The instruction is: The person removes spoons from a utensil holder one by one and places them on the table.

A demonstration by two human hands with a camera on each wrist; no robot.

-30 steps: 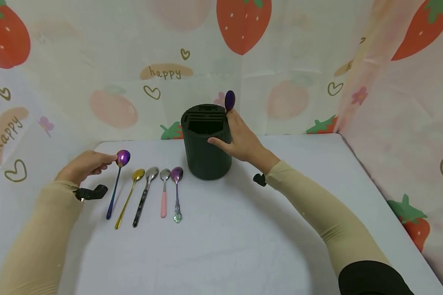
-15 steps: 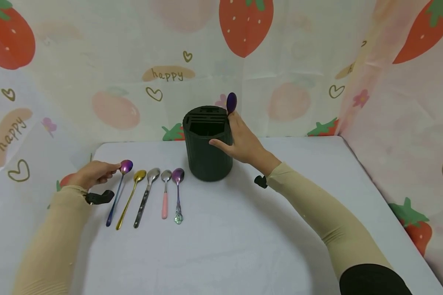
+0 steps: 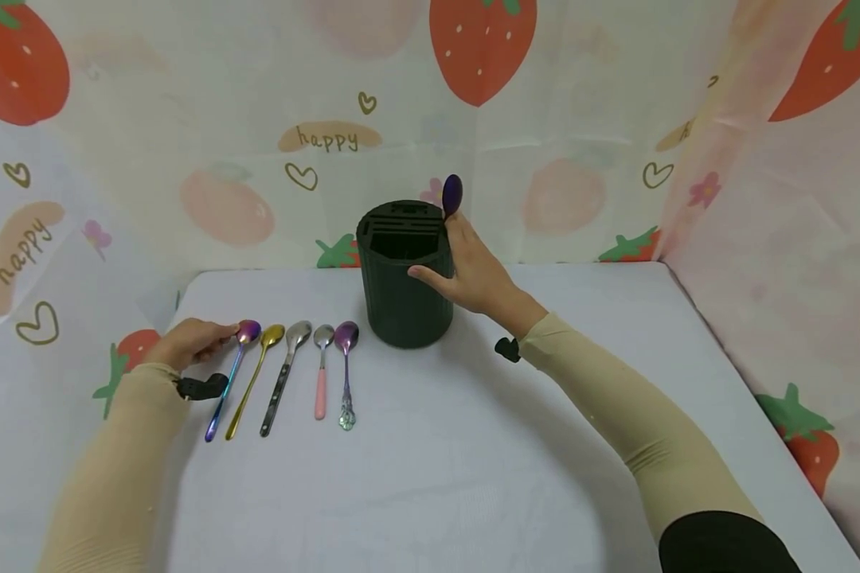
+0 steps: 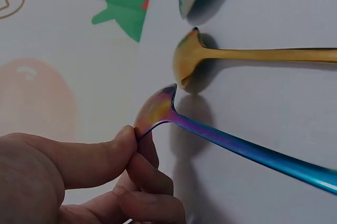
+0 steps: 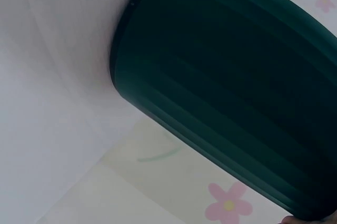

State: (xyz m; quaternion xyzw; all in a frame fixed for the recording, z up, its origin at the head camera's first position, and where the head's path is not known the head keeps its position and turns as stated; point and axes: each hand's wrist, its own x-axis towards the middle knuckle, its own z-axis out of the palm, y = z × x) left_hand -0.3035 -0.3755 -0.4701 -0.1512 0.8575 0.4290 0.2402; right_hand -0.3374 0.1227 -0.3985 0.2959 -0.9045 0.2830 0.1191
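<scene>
In the head view my left hand (image 3: 195, 342) pinches the bowl edge of a purple-and-blue spoon (image 3: 231, 382). The left wrist view shows thumb and finger on that rim, with the iridescent handle (image 4: 253, 155) slanting away. Beside it lie a gold spoon (image 3: 253, 386), a steel spoon with a black handle (image 3: 281, 386), a small pink-handled spoon (image 3: 321, 374) and a purple spoon with an ornate handle (image 3: 346, 366). My right hand (image 3: 480, 274) holds the dark green utensil holder (image 3: 408, 306), thumb over its front. Another purple spoon (image 3: 452, 195) stands upright at the holder's right rim, its handle hidden.
A white cloth covers the table (image 3: 430, 461), whose back edge meets a strawberry-print backdrop (image 3: 344, 72). A similar printed wall (image 3: 795, 263) rises on the right. The holder has a rectangular opening and a slotted top.
My left hand has moved down and slightly right with the purple-and-blue spoon, bringing its bowl closer to the gold one. My right hand keeps its place on the holder.
</scene>
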